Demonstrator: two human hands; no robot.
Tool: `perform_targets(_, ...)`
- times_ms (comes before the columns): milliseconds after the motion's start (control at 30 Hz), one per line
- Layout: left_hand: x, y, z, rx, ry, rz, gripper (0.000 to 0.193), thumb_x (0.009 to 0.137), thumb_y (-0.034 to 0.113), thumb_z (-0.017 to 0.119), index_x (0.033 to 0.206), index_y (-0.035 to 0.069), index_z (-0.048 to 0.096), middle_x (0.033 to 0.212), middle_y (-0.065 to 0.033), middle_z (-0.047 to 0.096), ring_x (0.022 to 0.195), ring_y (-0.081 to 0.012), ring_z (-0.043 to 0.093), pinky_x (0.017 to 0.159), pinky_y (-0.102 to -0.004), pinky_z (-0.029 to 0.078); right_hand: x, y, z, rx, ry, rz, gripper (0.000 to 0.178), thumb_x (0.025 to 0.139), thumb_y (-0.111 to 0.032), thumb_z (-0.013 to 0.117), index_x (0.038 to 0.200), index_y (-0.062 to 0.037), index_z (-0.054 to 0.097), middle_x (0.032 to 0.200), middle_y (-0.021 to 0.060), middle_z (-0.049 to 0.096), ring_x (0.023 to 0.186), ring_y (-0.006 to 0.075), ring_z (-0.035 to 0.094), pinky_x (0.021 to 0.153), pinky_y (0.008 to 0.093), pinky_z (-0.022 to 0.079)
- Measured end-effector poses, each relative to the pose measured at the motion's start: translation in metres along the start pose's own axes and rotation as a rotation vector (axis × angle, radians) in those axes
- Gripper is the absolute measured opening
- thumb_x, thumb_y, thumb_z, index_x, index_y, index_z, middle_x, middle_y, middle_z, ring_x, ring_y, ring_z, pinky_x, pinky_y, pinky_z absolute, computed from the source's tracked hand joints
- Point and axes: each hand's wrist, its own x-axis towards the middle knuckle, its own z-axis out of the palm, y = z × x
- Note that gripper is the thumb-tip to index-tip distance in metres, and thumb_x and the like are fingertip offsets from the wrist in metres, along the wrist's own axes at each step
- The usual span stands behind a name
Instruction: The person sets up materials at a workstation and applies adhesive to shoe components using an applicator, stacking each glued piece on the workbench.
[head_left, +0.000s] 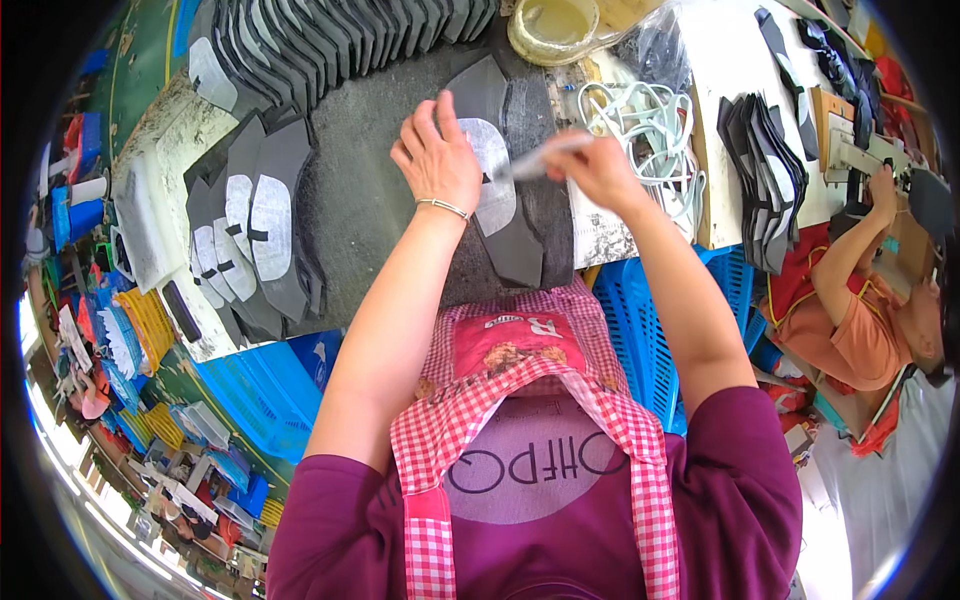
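Observation:
A dark grey cut sheet piece (pixel 515 252) with angular ends lies on the black work surface before me. A whitish rounded patch (pixel 495 212) covers its middle, with a small black mark at its centre. My left hand (pixel 440 155) rests at the patch's left edge, its fingers apart and holding nothing. Closed around a pale, slim tool (pixel 540 160), my right hand (pixel 600 172) is just right of the patch. Motion smears the tool, so its exact kind is unclear; its tip points at the patch's right edge.
Similar patched pieces (pixel 272 230) lie stacked at left, and a long row of grey pieces (pixel 330 45) stands behind. A tub of yellowish liquid (pixel 555 25) and tangled white cord (pixel 650 140) are at right. Blue crates (pixel 640 310) stand below the table. Another person (pixel 850 310) works at far right.

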Motion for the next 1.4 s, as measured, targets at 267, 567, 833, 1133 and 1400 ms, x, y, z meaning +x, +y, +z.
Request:
perform_targets(267, -0.005, -0.018, 0.005, -0.128, -0.086, 0.176, 0.038, 0.08, 0.007, 0.056, 0.117, 0.018, 0.057, 0.121, 0.0002, 0.053, 0.114, -0.0186, 0.047, 0.092, -0.0386, 0.032, -0.067, -0.007, 0.001, -0.027, -0.039, 0.043, 0.01, 0.086, -0.003, 0.061, 0.093, 0.0008, 0.066, 0.081, 0.007, 0.067, 0.072, 0.0126, 0.063, 0.063, 0.0251, 0.05)
perform_targets(567, -0.001, -0.034, -0.011, -0.311, -0.133, 0.213, 0.051, 0.074, -0.001, 0.048, 0.12, 0.018, 0.059, 0.118, -0.0004, 0.06, 0.11, -0.019, 0.054, 0.088, -0.0379, 0.037, 0.008, -0.03, 0.03, 0.073, 0.255, -0.032, 0.011, 0.086, -0.008, 0.062, 0.095, -0.0023, 0.065, 0.077, 0.0115, 0.066, 0.068, 0.0159, 0.064, 0.062, 0.0263, 0.049)
perform_targets(833, 0.027, -0.128, -0.097, 0.067, -0.166, -0.07, 0.064, 0.064, 0.024, 0.08, 0.121, 0.009, 0.055, 0.111, -0.0144, 0.058, 0.108, -0.0328, 0.052, 0.091, -0.0423, 0.043, -0.037, -0.045, 0.011, -0.089, -0.103, -0.041, 0.007, 0.085, -0.005, 0.061, 0.09, -0.001, 0.065, 0.084, 0.012, 0.067, 0.074, 0.0231, 0.066, 0.067, 0.032, 0.051)
perform_targets(1133, 0.008, -0.255, -0.106, -0.288, -0.403, -0.164, 0.078, 0.06, 0.022, 0.084, 0.124, 0.001, 0.043, 0.121, -0.0192, 0.052, 0.117, -0.029, 0.05, 0.1, -0.0388, 0.039, 0.081, -0.045, -0.044, -0.306, 0.789, -0.242, 0.018, 0.085, -0.018, 0.066, 0.096, -0.004, 0.068, 0.077, 0.0066, 0.069, 0.069, 0.0121, 0.065, 0.064, 0.0262, 0.049)
perform_targets(1400, -0.037, -0.288, -0.156, -1.941, -0.384, -0.416, 0.077, 0.073, 0.027, 0.079, 0.132, 0.0, 0.038, 0.08, 0.0029, 0.042, 0.062, -0.0068, 0.041, 0.053, -0.0205, 0.034, 0.092, -0.042, -0.054, -0.1, 0.627, 0.118, 0.018, 0.085, -0.016, 0.065, 0.091, 0.0013, 0.067, 0.076, 0.0079, 0.068, 0.064, 0.0125, 0.064, 0.062, 0.0285, 0.052)
